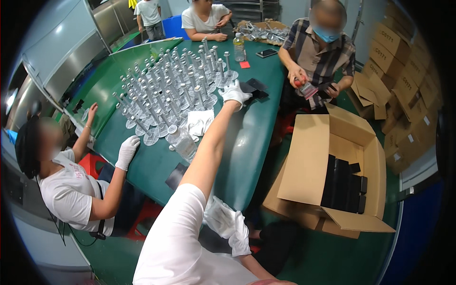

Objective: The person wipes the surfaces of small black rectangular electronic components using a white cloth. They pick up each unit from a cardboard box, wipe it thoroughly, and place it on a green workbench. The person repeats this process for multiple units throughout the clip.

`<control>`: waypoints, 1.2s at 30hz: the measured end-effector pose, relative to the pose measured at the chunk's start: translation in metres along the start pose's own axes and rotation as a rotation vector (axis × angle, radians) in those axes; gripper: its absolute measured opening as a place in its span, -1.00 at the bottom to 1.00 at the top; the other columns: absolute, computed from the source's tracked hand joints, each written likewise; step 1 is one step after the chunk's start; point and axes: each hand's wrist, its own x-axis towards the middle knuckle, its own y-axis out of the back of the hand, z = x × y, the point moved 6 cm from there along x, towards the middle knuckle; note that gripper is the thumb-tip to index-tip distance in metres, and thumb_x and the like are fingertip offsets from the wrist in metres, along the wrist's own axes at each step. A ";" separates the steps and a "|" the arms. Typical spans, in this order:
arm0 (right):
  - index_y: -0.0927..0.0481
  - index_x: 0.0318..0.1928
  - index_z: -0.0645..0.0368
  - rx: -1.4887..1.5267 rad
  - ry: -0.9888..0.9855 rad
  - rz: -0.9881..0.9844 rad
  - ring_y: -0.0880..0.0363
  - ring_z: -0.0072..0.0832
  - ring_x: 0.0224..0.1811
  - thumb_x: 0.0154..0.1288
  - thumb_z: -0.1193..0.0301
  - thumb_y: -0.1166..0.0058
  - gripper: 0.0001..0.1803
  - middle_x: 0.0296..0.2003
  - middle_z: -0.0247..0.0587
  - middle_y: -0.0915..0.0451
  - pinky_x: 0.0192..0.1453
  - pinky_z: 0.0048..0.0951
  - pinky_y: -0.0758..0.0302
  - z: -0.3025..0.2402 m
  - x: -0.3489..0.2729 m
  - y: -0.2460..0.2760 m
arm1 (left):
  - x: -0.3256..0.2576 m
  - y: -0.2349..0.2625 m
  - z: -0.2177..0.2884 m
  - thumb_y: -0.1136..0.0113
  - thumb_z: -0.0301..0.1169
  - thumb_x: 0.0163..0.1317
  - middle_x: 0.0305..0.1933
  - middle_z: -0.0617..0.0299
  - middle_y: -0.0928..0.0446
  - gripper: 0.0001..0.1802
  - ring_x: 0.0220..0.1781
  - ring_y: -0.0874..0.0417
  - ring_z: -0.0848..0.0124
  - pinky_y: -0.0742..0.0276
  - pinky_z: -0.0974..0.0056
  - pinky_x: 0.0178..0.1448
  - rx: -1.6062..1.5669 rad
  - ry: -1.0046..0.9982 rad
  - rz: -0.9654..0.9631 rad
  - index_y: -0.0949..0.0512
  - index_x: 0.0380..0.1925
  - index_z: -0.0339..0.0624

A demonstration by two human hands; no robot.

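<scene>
Across the green table (pixel 247 142), left hand (pixel 235 92), gloved, fingers curling loosely and holding nothing, is reaching over flat black pieces (pixel 254 88) lying just right of it beside upright clear stands (pixel 175 80), while right hand (pixel 232 228), grip unclear, is hanging low near lap.
</scene>
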 end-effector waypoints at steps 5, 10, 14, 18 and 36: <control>-0.50 0.23 0.34 -0.009 -0.033 -0.020 -0.61 -0.47 0.06 0.55 -0.14 0.24 -0.26 0.08 -0.17 -0.63 0.15 -0.47 -0.51 0.000 -0.004 0.001 | -0.011 0.014 -0.016 -0.49 0.26 -0.26 0.19 -0.02 -0.52 0.11 0.23 -0.54 0.00 -0.46 -0.15 0.24 0.059 -0.016 0.038 -0.38 0.30 -0.05; -0.53 0.19 0.32 0.301 0.031 -0.084 -0.63 -0.33 0.05 0.54 -0.13 0.24 -0.29 0.05 -0.11 -0.63 0.17 -0.37 -0.52 -0.008 -0.003 -0.012 | -0.079 0.048 -0.009 -0.50 0.19 -0.24 0.08 -0.05 -0.55 -0.08 0.16 -0.57 -0.03 -0.53 -0.05 0.18 -0.012 -0.011 0.104 -0.48 0.13 -0.01; -0.35 0.36 0.29 0.847 -0.177 -0.417 -0.47 -0.23 0.30 0.49 -0.07 0.09 -0.28 0.32 -0.04 -0.43 0.38 -0.19 -0.44 -0.023 0.005 -0.023 | -0.173 0.090 0.015 -0.44 0.13 -0.13 -0.07 -0.12 -0.60 -0.24 0.03 -0.62 -0.04 -0.53 -0.01 0.12 -0.123 -0.227 0.024 -0.52 -0.01 -0.14; -0.24 0.43 0.33 0.508 0.117 -0.440 -0.44 -0.24 0.32 0.39 0.00 -0.10 -0.18 0.40 -0.04 -0.33 0.39 -0.14 -0.44 -0.041 -0.019 0.003 | -0.274 0.100 0.000 -0.47 0.03 -0.19 -0.12 -0.05 -0.60 -0.24 -0.04 -0.64 -0.06 -0.59 -0.04 0.02 -0.123 -0.588 -0.003 -0.53 0.00 -0.16; -0.39 0.36 0.31 -0.341 0.696 -0.087 -0.37 -0.35 0.40 0.56 0.37 0.16 -0.54 0.35 -0.14 -0.42 0.45 -0.41 -0.25 -0.151 0.015 0.000 | -0.519 0.064 -0.114 0.12 -0.01 0.54 0.23 -0.08 -0.52 -0.39 0.33 -0.52 0.16 -0.31 0.12 0.48 -1.613 0.517 -0.508 -0.50 0.14 -0.43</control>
